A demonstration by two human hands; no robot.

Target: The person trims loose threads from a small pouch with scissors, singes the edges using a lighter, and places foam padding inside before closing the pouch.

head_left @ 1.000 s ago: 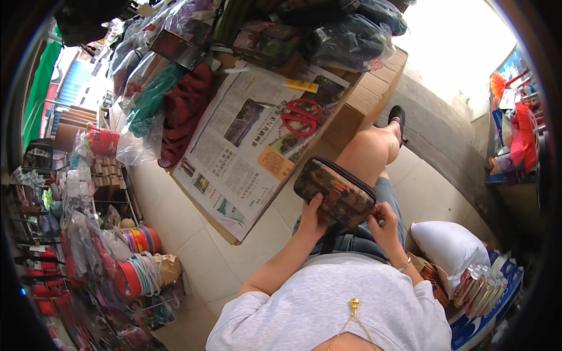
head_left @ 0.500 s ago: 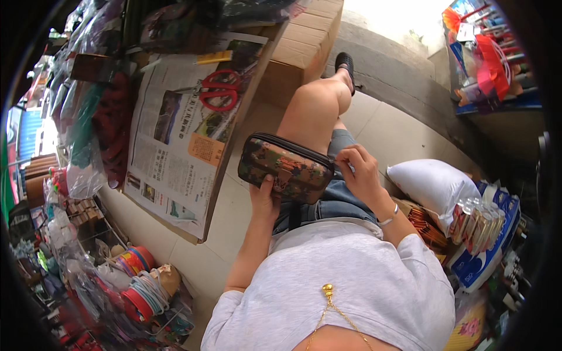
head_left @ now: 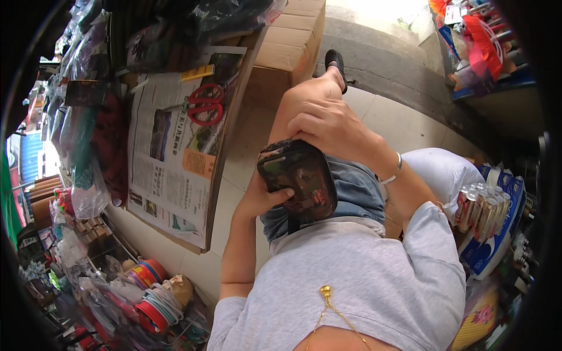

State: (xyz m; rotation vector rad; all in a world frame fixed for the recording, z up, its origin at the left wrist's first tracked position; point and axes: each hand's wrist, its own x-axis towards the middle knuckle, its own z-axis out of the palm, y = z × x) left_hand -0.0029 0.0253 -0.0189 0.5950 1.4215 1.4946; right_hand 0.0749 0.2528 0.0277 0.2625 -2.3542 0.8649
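Observation:
My left hand (head_left: 261, 198) grips a camouflage-patterned zip case (head_left: 301, 181) from its left side, the thumb lying across its face. The case is tilted above my lap. Over its far edge, my right hand (head_left: 333, 126) is closed with curled fingers, next to the dark zip seam. What the right fingertips pinch is hidden behind the hand. A silver bracelet (head_left: 391, 175) circles the right wrist.
On the left, a table (head_left: 225, 134) bears newspaper (head_left: 175, 140), red-handled scissors (head_left: 205, 105) and a yellow item (head_left: 198, 72). A cardboard box (head_left: 290, 41) stands beyond. To my right are a white sack (head_left: 442, 167) and bundled cans (head_left: 483, 210).
My right hand has moved from the case's right end up and left to its far edge. The case has turned and tilted in my left hand. The view has shifted slightly.

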